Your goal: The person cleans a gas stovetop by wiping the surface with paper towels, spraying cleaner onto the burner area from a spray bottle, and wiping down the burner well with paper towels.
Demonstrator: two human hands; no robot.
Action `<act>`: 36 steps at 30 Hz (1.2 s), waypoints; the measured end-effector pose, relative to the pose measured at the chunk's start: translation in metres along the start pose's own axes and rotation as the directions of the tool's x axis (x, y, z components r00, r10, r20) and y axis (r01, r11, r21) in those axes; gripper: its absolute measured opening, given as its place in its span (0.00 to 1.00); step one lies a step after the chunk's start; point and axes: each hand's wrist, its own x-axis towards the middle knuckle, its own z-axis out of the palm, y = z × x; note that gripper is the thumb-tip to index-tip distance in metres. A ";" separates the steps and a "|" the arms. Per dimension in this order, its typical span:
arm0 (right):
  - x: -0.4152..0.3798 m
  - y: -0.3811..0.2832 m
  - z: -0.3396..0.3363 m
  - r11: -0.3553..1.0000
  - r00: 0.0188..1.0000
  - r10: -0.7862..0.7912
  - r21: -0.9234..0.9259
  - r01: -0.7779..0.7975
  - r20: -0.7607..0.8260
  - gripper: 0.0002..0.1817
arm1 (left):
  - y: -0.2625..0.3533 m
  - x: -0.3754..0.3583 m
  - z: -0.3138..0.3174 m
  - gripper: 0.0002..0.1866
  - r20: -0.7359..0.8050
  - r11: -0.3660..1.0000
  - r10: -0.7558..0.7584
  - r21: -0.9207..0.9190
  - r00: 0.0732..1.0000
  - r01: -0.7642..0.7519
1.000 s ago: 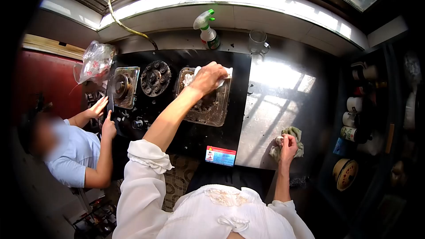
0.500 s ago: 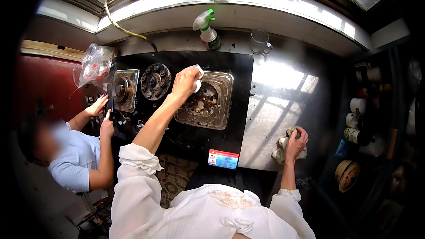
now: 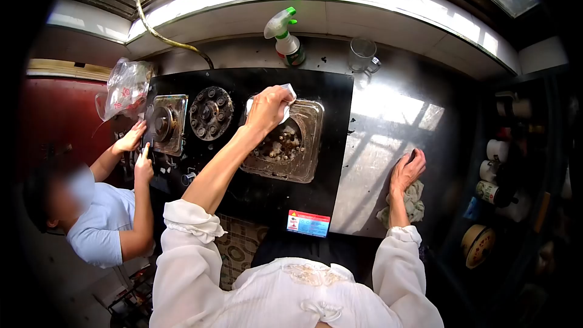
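My left hand (image 3: 267, 109) is closed on a white cloth (image 3: 288, 102) at the upper edge of the square burner tray (image 3: 313, 146), which is brown with grime and holds loose debris. Over the metal counter (image 3: 370, 188), my right hand (image 3: 407, 171) has its fingers apart and nothing in them. A crumpled, stained rag (image 3: 413, 201) lies just below it, partly behind my wrist. The round black burner piece (image 3: 211, 113) sits on the black stove top (image 3: 337, 100), left of my left forearm.
A spray bottle (image 3: 287, 42) and a glass mug (image 3: 362, 56) stand along the back. At the left, another person (image 3: 109, 218) has both hands near the second burner (image 3: 169, 124), beside a plastic bag (image 3: 129, 88). Shelves with jars (image 3: 487, 189) are at the right.
My left hand has moved right with the white cloth, along the tray's upper edge. My right hand has let go of the rag and moved up from it.
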 end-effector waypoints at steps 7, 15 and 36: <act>-0.002 -0.008 0.004 0.982 0.999 0.043 -0.183 -0.042 0.003 0.16 | 0.021 0.025 0.023 0.05 0.158 0.968 0.245 -0.096 0.957 -0.232; 0.001 -0.012 0.007 0.967 0.998 0.069 -0.247 -0.068 -0.002 0.17 | -0.025 0.018 -0.030 0.08 0.295 0.987 -0.045 0.163 0.954 -0.004; -0.001 -0.019 0.005 0.963 0.999 0.043 -0.264 -0.049 -0.028 0.17 | -0.046 -0.002 -0.035 0.09 0.140 0.959 -0.142 0.263 0.980 0.101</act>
